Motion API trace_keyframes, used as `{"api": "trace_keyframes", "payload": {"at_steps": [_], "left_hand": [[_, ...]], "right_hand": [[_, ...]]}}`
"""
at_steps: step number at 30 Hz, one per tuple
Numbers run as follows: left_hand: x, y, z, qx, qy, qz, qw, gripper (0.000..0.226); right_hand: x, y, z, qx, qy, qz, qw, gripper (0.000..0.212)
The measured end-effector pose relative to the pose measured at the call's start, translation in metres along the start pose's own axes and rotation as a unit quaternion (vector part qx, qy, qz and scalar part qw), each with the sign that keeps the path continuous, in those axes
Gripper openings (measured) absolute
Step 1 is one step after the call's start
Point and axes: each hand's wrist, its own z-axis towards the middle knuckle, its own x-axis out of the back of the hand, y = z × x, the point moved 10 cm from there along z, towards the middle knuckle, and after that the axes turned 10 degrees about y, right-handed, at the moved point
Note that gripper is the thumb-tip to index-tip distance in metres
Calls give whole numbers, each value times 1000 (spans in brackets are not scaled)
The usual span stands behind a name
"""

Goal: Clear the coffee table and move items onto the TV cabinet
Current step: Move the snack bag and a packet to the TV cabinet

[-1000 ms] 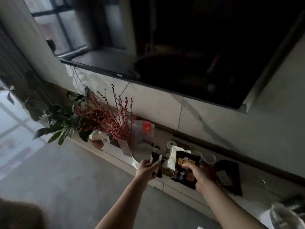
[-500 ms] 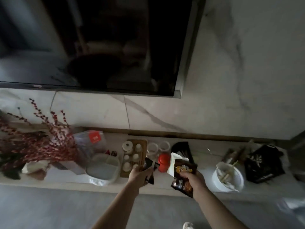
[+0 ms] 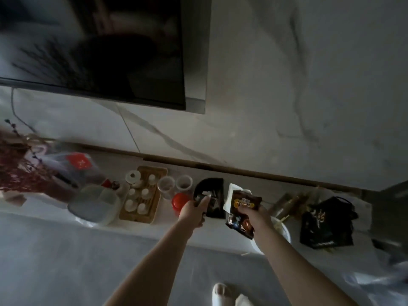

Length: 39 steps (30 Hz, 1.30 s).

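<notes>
I stand in front of the long white TV cabinet (image 3: 167, 233), both arms stretched over it. My left hand (image 3: 193, 212) grips small dark sachets with a pale end, held above a black tray (image 3: 210, 188) on the cabinet. My right hand (image 3: 257, 215) holds a dark brown snack packet (image 3: 242, 206) together with a white paper or tissue behind it, just above the cabinet top. A white bowl (image 3: 284, 233) sits partly hidden under my right forearm.
On the cabinet from left: red berry branches (image 3: 19, 173), a clear bag with a red label (image 3: 77, 161), a lidded clear container (image 3: 92, 203), a wooden tea tray (image 3: 143, 195) with small cups, two glass cups (image 3: 174, 184), a red lid (image 3: 180, 200), a black bag (image 3: 326, 224). The TV (image 3: 92, 47) hangs above.
The view has swung right along the cabinet and closer. Both hands, still holding their items, have moved right, from over the tea tray to over the black tray and bowl.
</notes>
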Motion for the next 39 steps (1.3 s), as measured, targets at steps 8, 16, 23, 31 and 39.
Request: {"api": "trace_keyframes", "payload": {"at_steps": [8, 16, 23, 31, 39], "left_hand": [[-83, -19, 37, 60, 2, 8, 998, 27], [-135, -49, 108, 92, -3, 64, 994, 24], [-180, -84, 180, 64, -11, 111, 992, 43], [-194, -92, 218, 54, -12, 123, 991, 46], [-169, -98, 185, 63, -35, 137, 988, 32]], "right_hand": [[29, 21, 80, -56, 24, -6, 998, 24], [18, 60, 157, -78, 39, -11, 996, 29], [-13, 101, 224, -89, 47, -4, 995, 27], [-35, 99, 257, -50, 42, -34, 997, 32], [-36, 91, 225, -34, 37, -126, 991, 39]]}}
